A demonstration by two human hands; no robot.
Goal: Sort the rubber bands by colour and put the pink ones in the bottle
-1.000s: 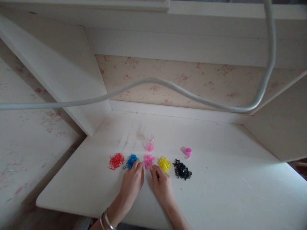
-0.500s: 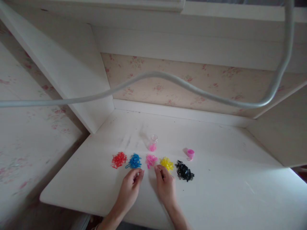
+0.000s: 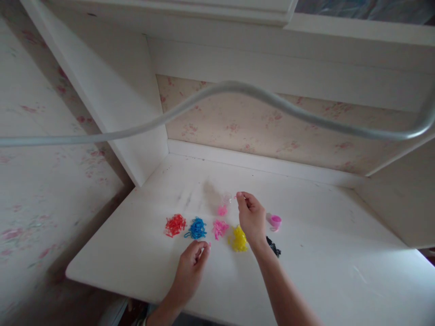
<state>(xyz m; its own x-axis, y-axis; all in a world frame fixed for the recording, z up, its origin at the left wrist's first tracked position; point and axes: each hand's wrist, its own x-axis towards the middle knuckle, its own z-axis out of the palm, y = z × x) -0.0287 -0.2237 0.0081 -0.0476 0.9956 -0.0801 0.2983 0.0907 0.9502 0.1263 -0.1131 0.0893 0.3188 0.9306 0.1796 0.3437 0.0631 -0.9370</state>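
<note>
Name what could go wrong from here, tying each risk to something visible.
The right hand is close beside the clear jar, so a bump might tip it.

The right forearm partly hides the black pile and could brush it, scattering pieces.

The pink pile and yellow pile lie close together, so colors might mix.

Black pile (image 3: pixel 273 247) partly behind the right forearm (image 3: pixel 277 276), the pink speck (image 3: pixel 235 197) by the fingers (image 3: pixel 240 200) possibly a band
</note>
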